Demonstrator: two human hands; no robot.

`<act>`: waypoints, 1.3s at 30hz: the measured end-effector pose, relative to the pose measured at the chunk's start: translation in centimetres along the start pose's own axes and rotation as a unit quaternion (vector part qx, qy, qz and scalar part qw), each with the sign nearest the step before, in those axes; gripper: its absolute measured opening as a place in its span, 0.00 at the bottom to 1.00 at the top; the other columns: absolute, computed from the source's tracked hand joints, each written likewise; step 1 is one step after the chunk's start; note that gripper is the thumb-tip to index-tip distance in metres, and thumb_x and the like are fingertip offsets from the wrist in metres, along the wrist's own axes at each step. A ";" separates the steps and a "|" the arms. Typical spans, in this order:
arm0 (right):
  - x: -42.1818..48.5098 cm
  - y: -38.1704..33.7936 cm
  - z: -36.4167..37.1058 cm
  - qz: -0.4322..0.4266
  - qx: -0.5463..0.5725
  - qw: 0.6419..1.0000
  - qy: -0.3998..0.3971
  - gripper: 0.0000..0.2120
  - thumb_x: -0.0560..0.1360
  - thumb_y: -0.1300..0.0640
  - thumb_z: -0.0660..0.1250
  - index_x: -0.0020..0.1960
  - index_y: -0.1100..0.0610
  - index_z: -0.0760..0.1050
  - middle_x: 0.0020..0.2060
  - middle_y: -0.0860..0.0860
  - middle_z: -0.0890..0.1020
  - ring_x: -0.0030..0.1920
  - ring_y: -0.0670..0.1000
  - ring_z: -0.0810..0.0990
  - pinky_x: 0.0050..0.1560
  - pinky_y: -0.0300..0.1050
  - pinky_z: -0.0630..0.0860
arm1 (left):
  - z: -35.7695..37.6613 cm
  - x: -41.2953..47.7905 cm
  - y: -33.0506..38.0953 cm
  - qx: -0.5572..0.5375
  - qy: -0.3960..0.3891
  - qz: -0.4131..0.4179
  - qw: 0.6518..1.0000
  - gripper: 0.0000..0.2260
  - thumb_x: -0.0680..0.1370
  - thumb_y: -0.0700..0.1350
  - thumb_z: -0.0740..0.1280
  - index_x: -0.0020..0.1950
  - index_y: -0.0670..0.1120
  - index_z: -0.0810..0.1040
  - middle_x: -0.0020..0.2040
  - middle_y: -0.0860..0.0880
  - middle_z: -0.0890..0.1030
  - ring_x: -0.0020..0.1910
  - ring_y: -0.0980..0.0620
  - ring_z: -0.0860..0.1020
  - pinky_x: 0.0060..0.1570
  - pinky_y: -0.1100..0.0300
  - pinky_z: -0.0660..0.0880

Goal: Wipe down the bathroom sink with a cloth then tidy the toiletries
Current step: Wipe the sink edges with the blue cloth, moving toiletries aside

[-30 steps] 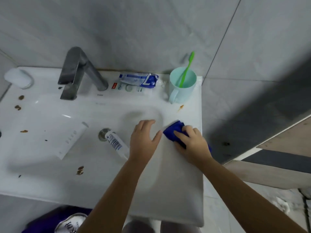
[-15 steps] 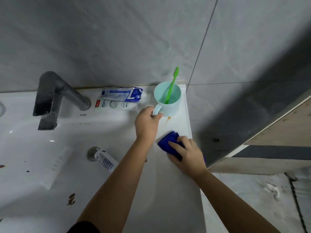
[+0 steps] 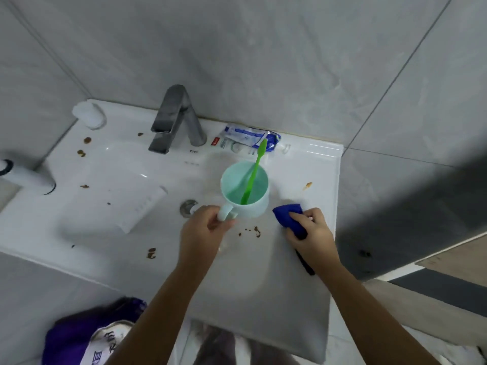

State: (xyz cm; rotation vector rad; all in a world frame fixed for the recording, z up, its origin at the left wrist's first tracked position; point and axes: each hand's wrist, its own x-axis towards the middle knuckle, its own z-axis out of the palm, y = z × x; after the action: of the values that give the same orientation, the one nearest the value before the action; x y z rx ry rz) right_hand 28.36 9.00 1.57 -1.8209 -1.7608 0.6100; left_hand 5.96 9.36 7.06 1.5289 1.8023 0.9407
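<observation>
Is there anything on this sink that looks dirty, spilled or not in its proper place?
Yes. Brown stains dot the sink: by the left rim, at the front edge, just before the mug and on the right ledge. A white flat object also lies inside the sink, which is an odd place for it.

Pale grey wall tiles (image 3: 290, 61) with thin grout lines fill the view ahead of me, and a squared, dull metal tap (image 3: 176, 119) stands at their foot. A white cylinder (image 3: 26, 177) with a dark band pokes in at my far left (what it is, I cannot tell). Low on my left is crumpled purple fabric (image 3: 76, 335) with a white printed patch; at my right, a wood-toned panel (image 3: 458, 256) above a dark strip (image 3: 445, 291).
</observation>
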 end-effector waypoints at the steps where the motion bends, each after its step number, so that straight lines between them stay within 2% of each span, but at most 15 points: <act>1: 0.1 -0.9 0.2 -0.015 0.009 1.000 -0.006 0.18 0.69 0.62 0.71 0.59 0.59 0.76 0.50 0.55 0.73 0.43 0.51 0.74 0.45 0.39 0.69 | -1.1 -0.9 -0.7 0.005 0.020 -0.017 1.000 0.10 0.68 0.46 0.74 0.34 0.52 0.74 0.30 0.53 0.77 0.32 0.58 0.75 0.31 0.70 0.68; 3: 0.3 -3.0 0.8 -0.058 0.026 0.998 -0.022 0.18 0.68 0.64 0.72 0.57 0.61 0.76 0.49 0.56 0.74 0.42 0.51 0.74 0.44 0.39 0.71 | -3.2 -2.9 -2.3 0.004 0.062 -0.073 0.995 0.10 0.69 0.49 0.73 0.33 0.54 0.73 0.30 0.52 0.76 0.31 0.57 0.74 0.30 0.70 0.67; 6: 0.6 -6.3 2.3 -0.109 0.043 0.992 -0.054 0.19 0.66 0.65 0.73 0.56 0.63 0.77 0.47 0.58 0.75 0.42 0.55 0.76 0.42 0.44 0.74 | -6.0 -5.4 -4.7 -0.008 0.129 -0.141 0.982 0.06 0.70 0.50 0.71 0.37 0.54 0.75 0.33 0.53 0.78 0.33 0.57 0.74 0.32 0.68 0.67; 9: 0.7 -9.7 4.3 -0.154 0.059 0.982 -0.088 0.18 0.66 0.66 0.73 0.55 0.63 0.77 0.46 0.59 0.75 0.41 0.55 0.76 0.41 0.42 0.70 | -8.9 -7.0 -6.8 -0.012 0.194 -0.170 0.966 0.05 0.71 0.49 0.71 0.42 0.49 0.78 0.35 0.52 0.79 0.35 0.54 0.75 0.34 0.61 0.69; 13: 0.8 -14.0 7.5 -0.199 0.066 0.969 -0.132 0.19 0.68 0.63 0.72 0.58 0.61 0.77 0.48 0.56 0.74 0.41 0.51 0.74 0.42 0.39 0.69 | -12.9 -8.0 -9.8 -0.036 0.276 -0.213 0.936 0.04 0.71 0.48 0.72 0.41 0.53 0.77 0.35 0.53 0.80 0.35 0.52 0.77 0.33 0.59 0.72; 17: 1.1 -18.3 10.9 -0.228 0.070 0.959 -0.152 0.19 0.69 0.61 0.72 0.58 0.61 0.76 0.49 0.56 0.74 0.44 0.52 0.75 0.45 0.40 0.70 | -17.1 -7.6 -13.2 -0.013 0.328 -0.243 0.913 0.06 0.71 0.48 0.72 0.45 0.49 0.78 0.36 0.54 0.78 0.36 0.54 0.75 0.33 0.63 0.68; 22: 2.0 -23.4 15.0 -0.222 0.067 0.960 -0.158 0.18 0.69 0.59 0.71 0.59 0.59 0.76 0.48 0.54 0.74 0.44 0.53 0.75 0.46 0.45 0.74 | -22.6 -4.6 -17.4 0.016 0.347 -0.266 0.899 0.06 0.72 0.48 0.71 0.42 0.48 0.77 0.34 0.51 0.77 0.34 0.51 0.73 0.31 0.61 0.65; 25: 2.5 -25.5 17.1 -0.209 0.052 0.965 -0.152 0.18 0.70 0.58 0.70 0.59 0.57 0.76 0.48 0.52 0.73 0.42 0.52 0.75 0.47 0.49 0.75 | -25.4 -2.2 -19.9 0.018 0.342 -0.275 0.898 0.08 0.72 0.50 0.71 0.39 0.48 0.75 0.30 0.52 0.75 0.31 0.53 0.72 0.29 0.62 0.63; 28: 3.3 -26.9 18.8 -0.195 0.043 0.970 -0.141 0.18 0.70 0.57 0.70 0.59 0.57 0.75 0.48 0.50 0.72 0.41 0.49 0.74 0.44 0.44 0.74 | -27.5 0.4 -22.0 0.021 0.325 -0.269 0.906 0.10 0.73 0.51 0.70 0.38 0.45 0.76 0.30 0.50 0.75 0.33 0.49 0.73 0.29 0.58 0.65; 30: 3.6 -27.6 19.7 -0.188 0.036 0.972 -0.135 0.18 0.70 0.57 0.70 0.59 0.58 0.76 0.47 0.48 0.71 0.41 0.48 0.73 0.42 0.40 0.71 | -28.6 2.0 -23.4 0.008 0.314 -0.275 0.909 0.09 0.73 0.50 0.70 0.41 0.44 0.78 0.35 0.45 0.79 0.37 0.44 0.76 0.36 0.53 0.72; 32: 4.0 -28.1 20.5 -0.178 0.026 0.975 -0.131 0.18 0.70 0.57 0.70 0.59 0.58 0.76 0.47 0.48 0.71 0.40 0.47 0.73 0.41 0.40 0.70 | -29.3 3.1 -24.7 -0.003 0.302 -0.280 0.911 0.10 0.73 0.49 0.69 0.45 0.42 0.79 0.39 0.43 0.81 0.41 0.42 0.78 0.43 0.48 0.74; 37: 3.8 -28.3 21.9 -0.165 0.027 0.979 -0.121 0.18 0.70 0.59 0.71 0.59 0.59 0.76 0.47 0.48 0.71 0.40 0.47 0.73 0.40 0.32 0.66 | -30.2 4.2 -26.7 0.009 0.285 -0.249 0.925 0.11 0.73 0.49 0.69 0.46 0.42 0.78 0.39 0.43 0.81 0.41 0.42 0.78 0.44 0.45 0.76; 39: 3.7 -28.2 22.1 -0.160 0.033 0.979 -0.124 0.18 0.70 0.60 0.70 0.59 0.59 0.76 0.46 0.49 0.71 0.41 0.48 0.73 0.41 0.33 0.66 | -30.3 4.2 -26.9 0.017 0.278 -0.242 0.929 0.11 0.73 0.49 0.69 0.47 0.42 0.78 0.41 0.43 0.81 0.42 0.42 0.78 0.45 0.45 0.76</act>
State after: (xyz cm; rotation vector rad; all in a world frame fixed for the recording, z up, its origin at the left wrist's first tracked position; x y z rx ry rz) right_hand -7.17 14.35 3.32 -1.4214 -2.1144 0.7779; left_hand -34.41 6.83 2.62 0.7899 2.4450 1.1576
